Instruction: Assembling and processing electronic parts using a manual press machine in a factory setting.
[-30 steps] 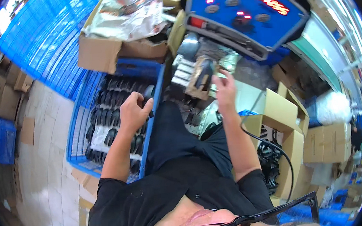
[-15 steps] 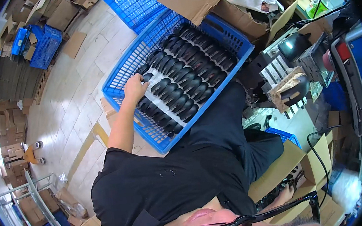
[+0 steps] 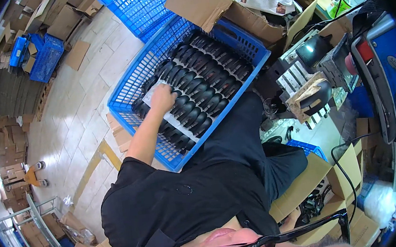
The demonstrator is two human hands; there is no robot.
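A blue plastic crate (image 3: 123, 85) holds rows of curved, glossy black plastic parts (image 3: 199, 87) with white strips (image 3: 179, 127) between them. My left hand (image 3: 163, 98) is down in the crate over the left rows, palm downward. Its fingers are curled among the black parts; their tips and whatever they grip are hidden. A piece of white strip shows beside the knuckles. At the lower right, my right hand (image 3: 291, 220) is inside an open cardboard box (image 3: 304, 187), beside a pile of small black parts (image 3: 314, 203). The glasses frame and box edge hide its fingers.
To the right stands a machine with a metal fixture (image 3: 307, 98) and a blue control panel (image 3: 392, 64). A black cable (image 3: 337, 157) hangs by the cardboard box. More blue crates (image 3: 137, 8) and an open carton (image 3: 200, 2) adjoin the crate's far side. A yellow pallet jack (image 3: 32, 175) stands far left.
My left hand has moved right and slightly nearer, from the crate's left end onto the rows. My right hand has drawn back leftward in the cardboard box, uncovering more black parts. The view has shifted slightly.
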